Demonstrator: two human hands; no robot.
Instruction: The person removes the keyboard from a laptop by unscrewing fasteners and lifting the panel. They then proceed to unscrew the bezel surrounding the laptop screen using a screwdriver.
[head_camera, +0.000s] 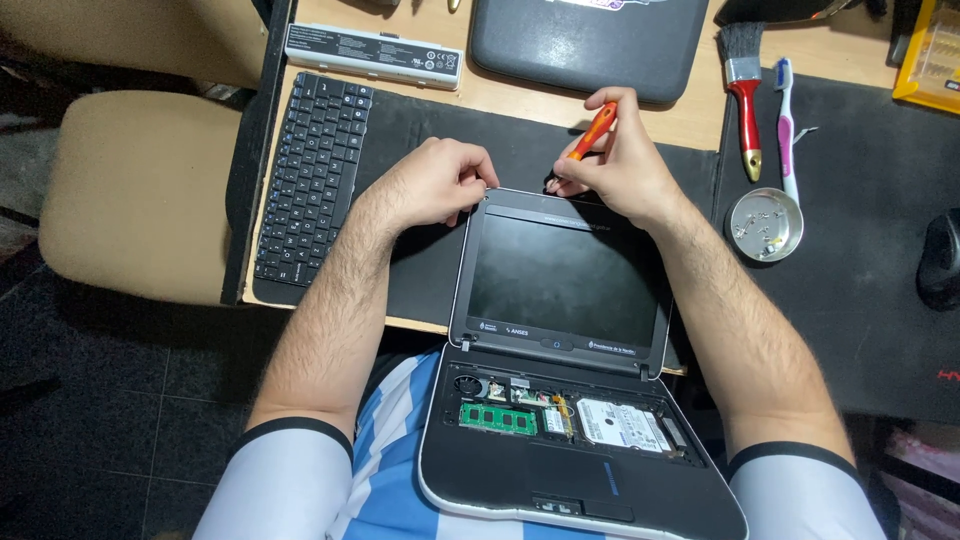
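A detached keyboard (312, 180) is laid on the desk (520, 100) at the left, with a long grey battery (373, 56) beyond it. A dark case (590, 45) is set further back. At the right, a brush (744, 95), a toothbrush (787, 125) and a round metal dish (765, 224) are seen.

The laptop (560, 330) lies opened flat, its grey-framed dark screen reaching away to just under both hands, the left hand (440, 185) gripping the lid's far left corner. Its base sits nearer than the hands, on the lap, keyboard removed so a green memory stick, a fan and a silver drive show. The screwdriver (594, 130), orange-handled, stands tilted in the right hand (620, 165), tip down at the lid's far edge.
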